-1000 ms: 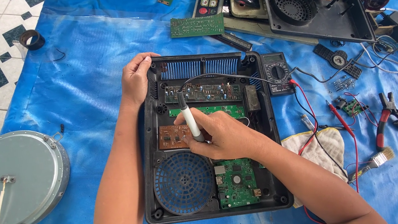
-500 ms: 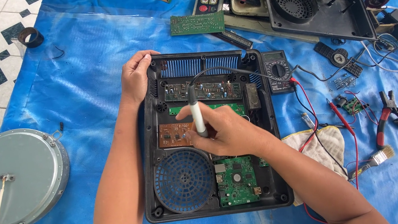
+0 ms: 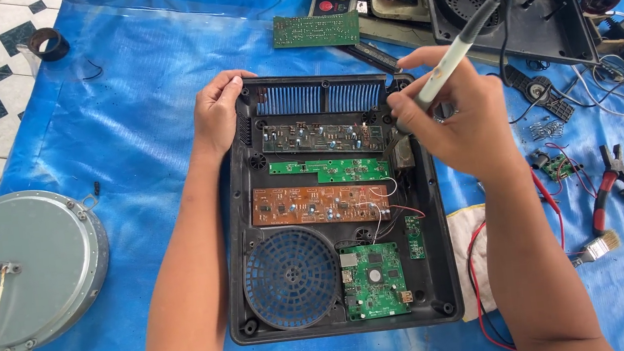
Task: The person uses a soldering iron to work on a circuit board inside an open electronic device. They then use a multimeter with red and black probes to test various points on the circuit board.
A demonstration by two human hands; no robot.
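The left hand point(image 3: 216, 114) grips the top left corner of the open black case point(image 3: 233, 233). The right hand point(image 3: 457, 114) pinches a grey soldering pen point(image 3: 462, 42) at the case's top right. Best to keep the case steady and the tip gentle

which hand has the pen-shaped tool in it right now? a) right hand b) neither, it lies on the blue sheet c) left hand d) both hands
a: the right hand grips the pen-shaped tool at the upper right corner of the open black casing, while the left hand only holds the casing's upper left edge.
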